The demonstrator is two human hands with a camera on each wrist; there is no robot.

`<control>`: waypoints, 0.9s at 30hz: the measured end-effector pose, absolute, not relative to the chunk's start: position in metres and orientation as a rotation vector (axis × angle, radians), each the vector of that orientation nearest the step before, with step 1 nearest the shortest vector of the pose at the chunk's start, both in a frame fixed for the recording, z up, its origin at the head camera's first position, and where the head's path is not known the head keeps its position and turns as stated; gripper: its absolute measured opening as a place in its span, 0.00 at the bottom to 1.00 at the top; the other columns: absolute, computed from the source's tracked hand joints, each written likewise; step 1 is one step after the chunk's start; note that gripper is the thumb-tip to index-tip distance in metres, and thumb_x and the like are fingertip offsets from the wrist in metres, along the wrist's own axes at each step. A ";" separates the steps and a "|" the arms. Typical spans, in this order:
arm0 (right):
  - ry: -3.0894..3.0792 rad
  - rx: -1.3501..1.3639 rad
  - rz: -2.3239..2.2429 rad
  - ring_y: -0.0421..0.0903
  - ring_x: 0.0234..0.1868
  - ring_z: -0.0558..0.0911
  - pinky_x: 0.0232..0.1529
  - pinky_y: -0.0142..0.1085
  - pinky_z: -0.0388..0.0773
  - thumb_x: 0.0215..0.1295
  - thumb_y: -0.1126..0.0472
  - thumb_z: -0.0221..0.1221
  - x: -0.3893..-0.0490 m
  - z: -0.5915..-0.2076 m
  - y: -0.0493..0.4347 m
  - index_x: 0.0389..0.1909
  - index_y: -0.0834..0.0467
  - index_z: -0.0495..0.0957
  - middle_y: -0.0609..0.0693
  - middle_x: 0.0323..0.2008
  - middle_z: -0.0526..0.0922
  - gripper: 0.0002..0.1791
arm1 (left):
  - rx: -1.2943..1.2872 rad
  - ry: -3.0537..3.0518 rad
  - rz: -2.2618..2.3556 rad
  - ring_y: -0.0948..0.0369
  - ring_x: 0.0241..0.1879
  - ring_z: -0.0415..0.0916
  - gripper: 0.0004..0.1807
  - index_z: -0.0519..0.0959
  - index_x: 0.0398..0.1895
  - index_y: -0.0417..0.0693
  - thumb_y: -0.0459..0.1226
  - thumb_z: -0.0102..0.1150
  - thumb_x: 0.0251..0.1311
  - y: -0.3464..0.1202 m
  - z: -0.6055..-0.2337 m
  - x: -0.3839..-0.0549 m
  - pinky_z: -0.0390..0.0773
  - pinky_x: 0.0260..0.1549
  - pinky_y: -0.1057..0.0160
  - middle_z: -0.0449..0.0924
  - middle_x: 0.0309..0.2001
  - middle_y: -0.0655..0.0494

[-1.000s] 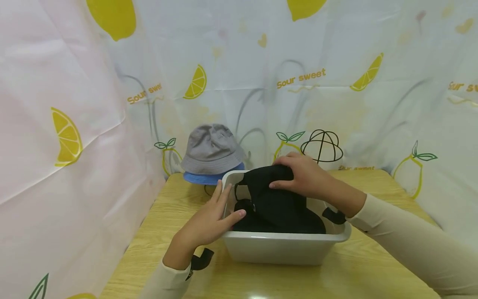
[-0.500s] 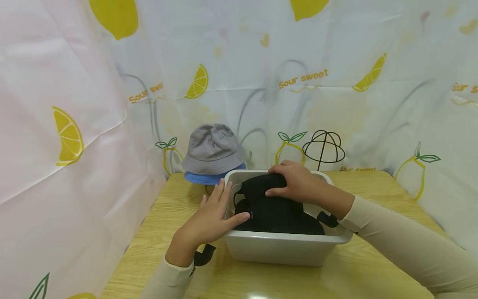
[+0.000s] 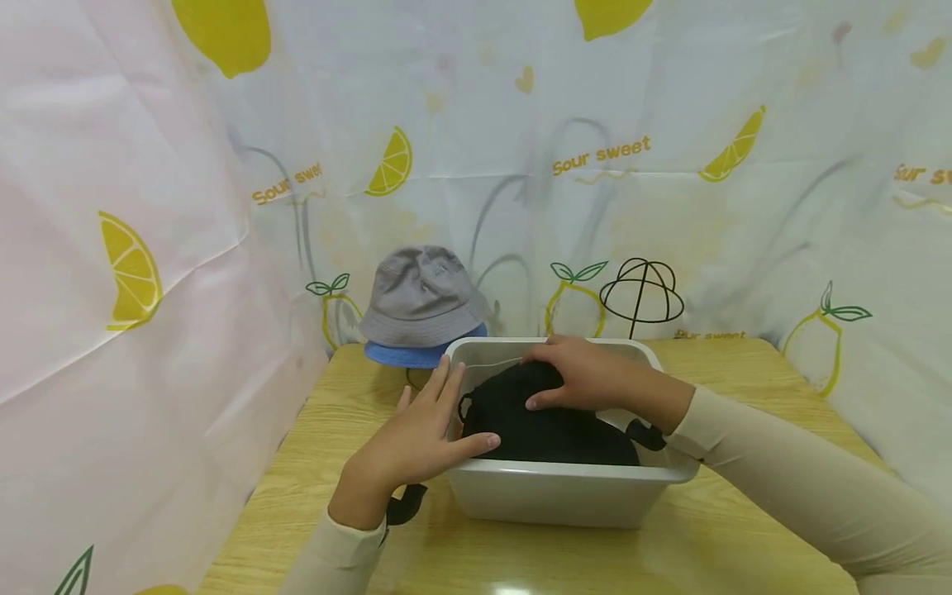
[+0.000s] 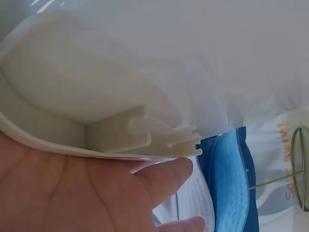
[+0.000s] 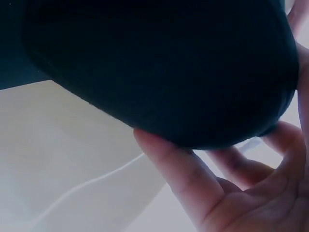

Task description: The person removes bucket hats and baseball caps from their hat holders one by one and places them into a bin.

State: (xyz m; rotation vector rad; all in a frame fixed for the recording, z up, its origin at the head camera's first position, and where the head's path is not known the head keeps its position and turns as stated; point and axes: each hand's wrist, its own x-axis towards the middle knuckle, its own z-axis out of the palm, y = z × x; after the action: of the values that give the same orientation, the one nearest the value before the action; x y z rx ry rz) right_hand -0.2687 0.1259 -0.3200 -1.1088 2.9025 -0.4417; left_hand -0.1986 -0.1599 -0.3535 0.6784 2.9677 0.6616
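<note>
A black cap (image 3: 513, 421) lies low inside a whitish plastic bin (image 3: 546, 496) in the head view, over more black fabric. My right hand (image 3: 595, 376) holds the crown, thumb on the near side and fingers at the far side. In the right wrist view, fingers (image 5: 181, 174) bend around the edge of the dark cap (image 5: 164, 72). My left hand (image 3: 416, 442) rests at the bin's left rim with fingers straight and thumb reaching over the front corner. The left wrist view shows that palm (image 4: 67, 193) against the bin's side (image 4: 53, 82).
Behind the bin at the left, a grey bucket hat (image 3: 424, 297) sits on top of a blue hat (image 3: 405, 355). A black wire hat stand (image 3: 642, 293) rises behind the bin's right side. The wooden table (image 3: 357, 388) meets a lemon-printed curtain (image 3: 476, 99) at the back.
My right hand has lowered the black cap deeper into the bin, and its upper edge now lies below the far rim. My left hand has stayed almost still at the left rim.
</note>
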 end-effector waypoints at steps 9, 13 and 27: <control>2.744 -1.194 -0.355 0.47 0.65 0.77 0.67 0.50 0.73 0.65 0.36 0.67 -0.265 -0.323 0.130 0.72 0.49 0.72 0.47 0.64 0.78 0.38 | 0.679 2.953 0.670 0.55 0.83 0.41 0.66 0.35 0.85 0.58 0.82 0.46 0.54 -0.160 -0.354 -0.199 0.45 0.75 0.29 0.27 0.85 0.53; 2.661 -1.157 -0.315 0.49 0.71 0.72 0.71 0.51 0.69 0.62 0.37 0.69 -0.263 -0.317 0.131 0.77 0.48 0.65 0.48 0.71 0.72 0.46 | 0.679 2.943 0.687 0.53 0.83 0.44 0.65 0.35 0.85 0.60 0.81 0.47 0.55 -0.161 -0.354 -0.199 0.44 0.75 0.29 0.27 0.85 0.52; 2.493 -1.242 -0.141 0.44 0.75 0.66 0.72 0.48 0.68 0.47 0.54 0.82 -0.266 -0.315 0.124 0.81 0.34 0.57 0.41 0.76 0.65 0.62 | 0.684 2.941 0.706 0.50 0.81 0.52 0.62 0.36 0.85 0.64 0.80 0.46 0.57 -0.161 -0.357 -0.199 0.42 0.75 0.28 0.26 0.85 0.53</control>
State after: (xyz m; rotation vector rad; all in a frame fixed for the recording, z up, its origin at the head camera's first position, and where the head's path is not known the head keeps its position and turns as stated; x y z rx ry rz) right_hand -0.2661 0.1236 -0.3149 -1.2416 2.4932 -0.1408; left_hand -0.1989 -0.1611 -0.3568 0.6837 2.9415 0.7059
